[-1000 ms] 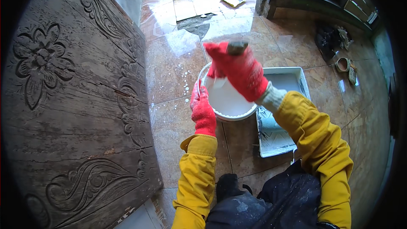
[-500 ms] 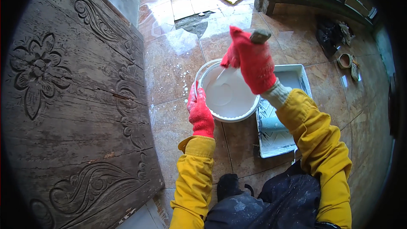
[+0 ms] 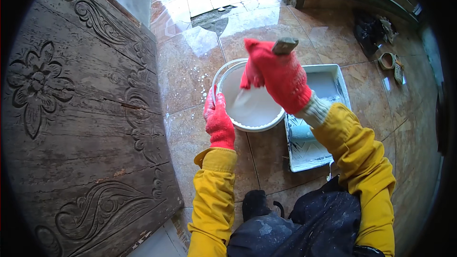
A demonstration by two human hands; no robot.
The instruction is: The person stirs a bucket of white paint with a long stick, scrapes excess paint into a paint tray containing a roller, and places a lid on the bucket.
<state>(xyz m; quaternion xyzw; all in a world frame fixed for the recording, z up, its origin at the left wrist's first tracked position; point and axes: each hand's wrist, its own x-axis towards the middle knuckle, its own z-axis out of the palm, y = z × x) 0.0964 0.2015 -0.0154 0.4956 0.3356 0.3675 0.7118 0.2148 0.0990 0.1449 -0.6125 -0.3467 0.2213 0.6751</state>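
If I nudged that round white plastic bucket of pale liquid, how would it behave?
The round white plastic bucket would probably feel heavy for its size, since pale liquid spreads across its inside, though the depth is unclear. With its top open, a sharp push might slosh some out. The red-gloved left hand at its rim would likely steady it.

Bright red we're seeing on the left glove [image 3: 220,123], smudged with white; matching red we get on the right glove [image 3: 282,77], with pale specks toward the wrist; there's an off-white ribbed knit cuff [image 3: 315,109] below that; mustard yellow for the creased left sleeve [image 3: 213,204] and right sleeve [image 3: 357,157]; and we spot dark navy trousers [image 3: 321,216], flecked pale, plus a black shoe [image 3: 255,202]!
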